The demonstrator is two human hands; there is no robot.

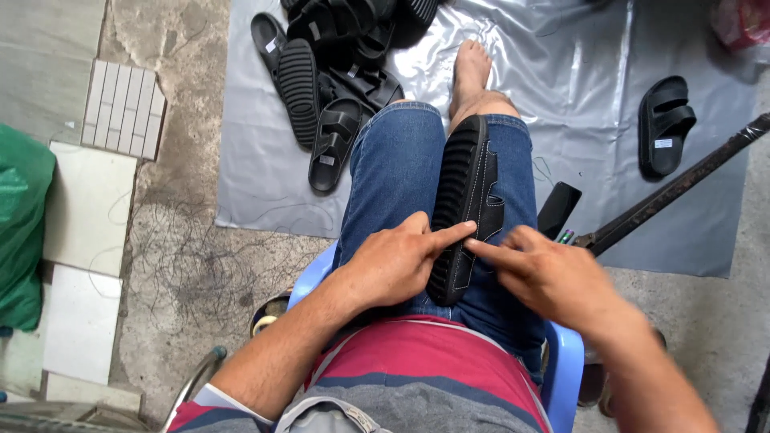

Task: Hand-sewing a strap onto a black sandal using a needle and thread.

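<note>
A black sandal [465,192] with white stitching stands on its side edge between my knees, ridged sole to the left, straps to the right. My left hand [397,261] rests on my jeans and presses its forefinger and thumb against the sandal's sole near the heel. From the other side, my right hand [545,273] pinches the sandal at the strap with fingertips. Both hands meet on the near end of the sandal. I sit on a blue plastic chair [561,369].
A heap of black sandals [333,72] lies on a grey plastic sheet [561,72] ahead, one more sandal [664,124] at the right. A dark metal bar [682,184] slants across the right. Loose threads litter the concrete floor [192,265]; a green bag [20,232] sits far left.
</note>
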